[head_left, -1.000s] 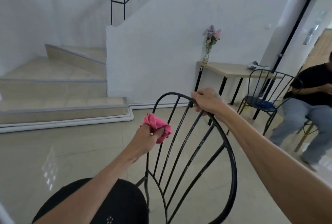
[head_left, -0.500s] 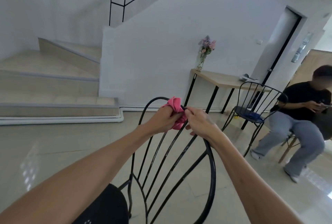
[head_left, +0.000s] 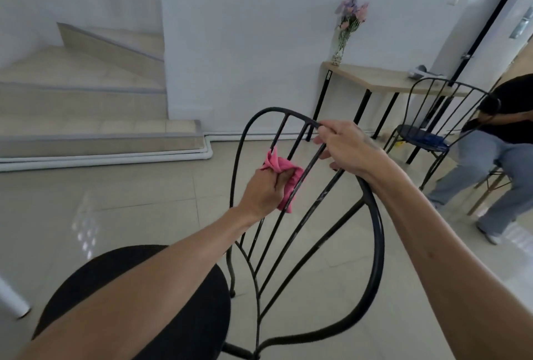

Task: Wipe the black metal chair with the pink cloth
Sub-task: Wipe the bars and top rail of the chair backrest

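The black metal chair [head_left: 377, 244] stands right in front of me, its curved back of thin rods facing me and its round dark seat [head_left: 138, 296] at the lower left, partly hidden by my left forearm. My left hand [head_left: 264, 189] is closed around the bunched pink cloth [head_left: 284, 169] and presses it against one of the back's rods, about a third of the way down. My right hand [head_left: 344, 146] grips the top rail of the chair back at its right side.
Tiled stairs [head_left: 86, 100] rise at the left. A wooden side table [head_left: 383, 80] with a vase of flowers [head_left: 349, 25] stands against the white wall. A second black chair [head_left: 432, 117] and a seated person [head_left: 499, 152] are at the right. A white leg [head_left: 11, 299] shows at the far left.
My left hand has slid the pink cloth from the top rail down along a rod. My right hand has stayed on the top rail.
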The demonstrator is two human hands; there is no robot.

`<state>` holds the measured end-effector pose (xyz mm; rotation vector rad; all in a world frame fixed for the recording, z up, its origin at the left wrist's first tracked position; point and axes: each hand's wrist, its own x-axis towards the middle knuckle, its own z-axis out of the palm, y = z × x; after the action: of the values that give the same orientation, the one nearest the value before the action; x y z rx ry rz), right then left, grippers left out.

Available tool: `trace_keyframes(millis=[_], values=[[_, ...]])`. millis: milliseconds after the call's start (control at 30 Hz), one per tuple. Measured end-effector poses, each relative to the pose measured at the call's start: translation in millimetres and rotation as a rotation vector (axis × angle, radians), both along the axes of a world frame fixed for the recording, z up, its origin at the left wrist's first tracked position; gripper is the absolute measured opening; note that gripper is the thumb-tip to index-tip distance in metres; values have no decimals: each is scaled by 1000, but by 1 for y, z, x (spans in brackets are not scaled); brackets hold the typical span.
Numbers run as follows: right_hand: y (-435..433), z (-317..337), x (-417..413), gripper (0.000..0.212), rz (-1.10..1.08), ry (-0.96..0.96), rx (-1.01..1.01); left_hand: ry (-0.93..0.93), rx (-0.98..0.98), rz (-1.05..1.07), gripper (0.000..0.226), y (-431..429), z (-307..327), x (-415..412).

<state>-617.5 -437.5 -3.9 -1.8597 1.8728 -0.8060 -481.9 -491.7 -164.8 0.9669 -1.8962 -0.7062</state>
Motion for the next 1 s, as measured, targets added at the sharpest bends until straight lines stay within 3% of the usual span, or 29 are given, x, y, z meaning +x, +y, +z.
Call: trace_keyframes(millis=[167, 300, 500, 833, 1000], values=[[-2, -2, -2, 28, 43, -43, -15, 55, 172, -34, 31, 16, -77, 15], [-2, -2, -4, 22, 57, -38, -4, -115, 229, 35, 32, 23, -126, 25], [0, -2, -3, 31, 38, -69, 20, -342, 414, 71, 26, 28, -174, 38], [-4, -5, -9, 35, 65, -125, 31, -732, 431, -78, 13, 5, -183, 50], [-4, -4, -8, 36, 56, -133, 38, -526, 444, 103, 14, 30, -186, 38]])
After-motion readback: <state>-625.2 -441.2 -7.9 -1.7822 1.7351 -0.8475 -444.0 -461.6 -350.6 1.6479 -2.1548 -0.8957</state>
